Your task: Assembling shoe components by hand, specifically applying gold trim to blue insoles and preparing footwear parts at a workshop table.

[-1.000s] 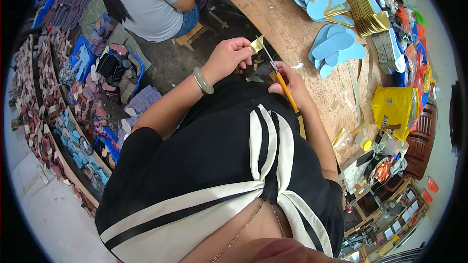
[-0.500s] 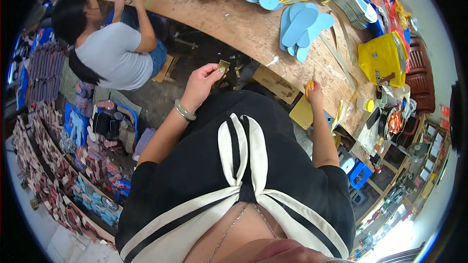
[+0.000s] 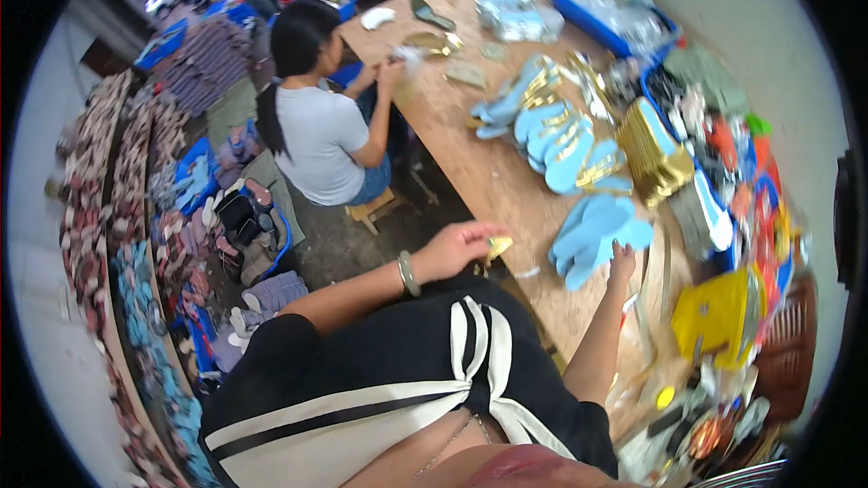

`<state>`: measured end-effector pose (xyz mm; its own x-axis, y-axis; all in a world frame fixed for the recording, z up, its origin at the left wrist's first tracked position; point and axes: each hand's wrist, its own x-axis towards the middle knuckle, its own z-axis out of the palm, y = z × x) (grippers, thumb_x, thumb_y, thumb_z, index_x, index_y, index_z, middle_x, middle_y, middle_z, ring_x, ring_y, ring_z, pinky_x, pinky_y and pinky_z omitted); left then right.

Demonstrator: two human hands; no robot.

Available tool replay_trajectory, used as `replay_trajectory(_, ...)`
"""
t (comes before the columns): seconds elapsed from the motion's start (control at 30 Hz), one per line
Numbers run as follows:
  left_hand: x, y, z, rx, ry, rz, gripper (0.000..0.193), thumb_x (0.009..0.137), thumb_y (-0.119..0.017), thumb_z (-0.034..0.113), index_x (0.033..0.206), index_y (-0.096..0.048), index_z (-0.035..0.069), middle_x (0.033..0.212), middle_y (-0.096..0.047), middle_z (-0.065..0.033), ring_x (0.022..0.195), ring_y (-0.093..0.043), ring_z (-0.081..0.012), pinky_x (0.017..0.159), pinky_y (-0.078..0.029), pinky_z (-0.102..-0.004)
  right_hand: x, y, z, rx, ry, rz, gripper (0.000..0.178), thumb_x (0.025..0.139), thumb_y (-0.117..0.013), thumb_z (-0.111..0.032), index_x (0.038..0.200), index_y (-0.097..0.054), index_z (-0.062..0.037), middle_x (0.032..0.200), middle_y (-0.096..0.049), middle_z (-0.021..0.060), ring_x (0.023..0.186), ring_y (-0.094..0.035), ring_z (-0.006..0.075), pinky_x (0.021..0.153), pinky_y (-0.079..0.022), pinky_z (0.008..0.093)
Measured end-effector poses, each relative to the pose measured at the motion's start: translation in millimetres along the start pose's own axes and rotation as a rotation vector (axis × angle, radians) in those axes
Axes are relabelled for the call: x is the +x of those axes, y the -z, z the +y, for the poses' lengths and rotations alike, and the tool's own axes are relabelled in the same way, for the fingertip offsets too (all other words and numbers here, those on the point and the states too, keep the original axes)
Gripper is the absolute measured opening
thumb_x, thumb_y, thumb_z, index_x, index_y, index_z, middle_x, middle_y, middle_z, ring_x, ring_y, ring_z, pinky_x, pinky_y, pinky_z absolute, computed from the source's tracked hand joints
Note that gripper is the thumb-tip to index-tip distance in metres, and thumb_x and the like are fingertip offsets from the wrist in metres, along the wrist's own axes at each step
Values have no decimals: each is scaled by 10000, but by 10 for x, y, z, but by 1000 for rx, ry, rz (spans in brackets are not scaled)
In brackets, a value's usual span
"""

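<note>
Near the middle of the frame the left hand (image 3: pixel 461 248) pinches a small gold insole piece (image 3: pixel 498 247) between its fingertips, just off the near edge of the wooden counter (image 3: pixel 470 158). The piece is flat, shiny and yellow-gold, mostly covered by the fingers; its visible end points toward the right of the frame, and its long axis seems to run roughly left to right, though too little shows to be sure. To the right, the right hand (image 3: pixel 620 262) reaches onto the counter with fingers spread loosely, holding nothing, its tips touching a stack of light blue soles (image 3: pixel 592 228). More blue soles with gold straps (image 3: pixel 565 140) lie further up the counter, beside a pile of gold pieces (image 3: pixel 653 149). At upper left of centre another person in a grey shirt (image 3: pixel 316 140) sits on a low stool at the counter.
</note>
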<state>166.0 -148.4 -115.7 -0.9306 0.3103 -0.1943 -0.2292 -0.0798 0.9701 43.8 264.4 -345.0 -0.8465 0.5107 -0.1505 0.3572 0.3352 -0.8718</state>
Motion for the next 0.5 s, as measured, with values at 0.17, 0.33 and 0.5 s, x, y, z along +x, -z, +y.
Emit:
replay_trajectory(0.17,-71,-192,95,155,6,-59,279,882,-478,42,1135,-597,27,954,-614,-12,851,-551,-73,789,-437,-228,640,-599,-165,322,-343,18,396,757,-694,-156,1076,-593,56,935,-644,126,784,-576,191,646,-467,337)
replay_trajectory(0.33,-207,-208,162,324,16,24,262,844,-492,36,1066,-631,42,912,-597,-36,861,-555,-116,817,-422,-248,801,-745,-19,268,-105,-121,326,768,-623,-33,1075,-583,69,1003,-622,120,821,-578,183,704,-464,306)
replay_trajectory(0.5,-367,-161,137,211,58,125,269,857,-480,33,1078,-633,40,909,-616,-21,849,-554,-88,796,-427,-227,593,-600,-4,531,-2,-116,294,807,-544,21,1099,-555,53,1008,-615,111,854,-578,177,729,-479,317)
